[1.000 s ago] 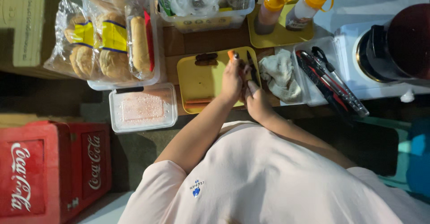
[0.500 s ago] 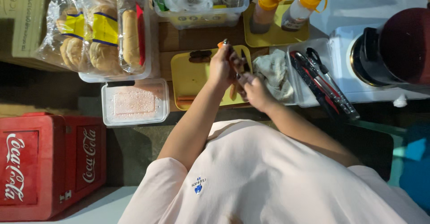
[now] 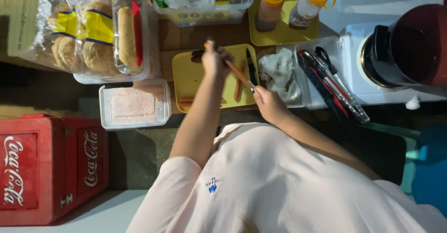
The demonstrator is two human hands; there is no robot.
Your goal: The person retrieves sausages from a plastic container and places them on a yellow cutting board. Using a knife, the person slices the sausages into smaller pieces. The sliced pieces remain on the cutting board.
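Two hands meet over the yellow board: the left hand pinches a sausage whose long axis slants toward the board's near right corner, where the right hand grips a thin tool, its kind unclear.

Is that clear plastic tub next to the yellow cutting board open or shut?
Shut: the clear plastic tub carries a flat see-through lid with a raised centre panel, covering pinkish contents.
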